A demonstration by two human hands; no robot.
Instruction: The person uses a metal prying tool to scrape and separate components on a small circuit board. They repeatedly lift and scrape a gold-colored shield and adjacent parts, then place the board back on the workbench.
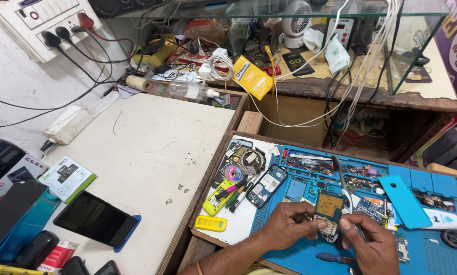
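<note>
Here, at a cluttered phone-repair desk [136, 153], a person steadies a small green circuit board [329, 208] just above a blue work mat [422, 254]. The left hand [288, 224] is closed on the board's lower left edge, thumb and fingers pinching it tilted up toward the camera. The right hand [373, 244] is closed around a thin metal tool [343, 183], whose handle rises past the board's right edge; its working tip is hidden, so where it meets the board cannot be told. A bare phone body [266, 186] and a turquoise back cover [404, 200] lie near on the mat, with a yellow battery [211, 223] just off its left edge and a dark smartphone [96, 219] well apart on the white surface. The work appears to call for a light, steady left-hand grip on the board's edges only, with the tool kept at a shallow angle, since a slip could scratch the small parts.
</note>
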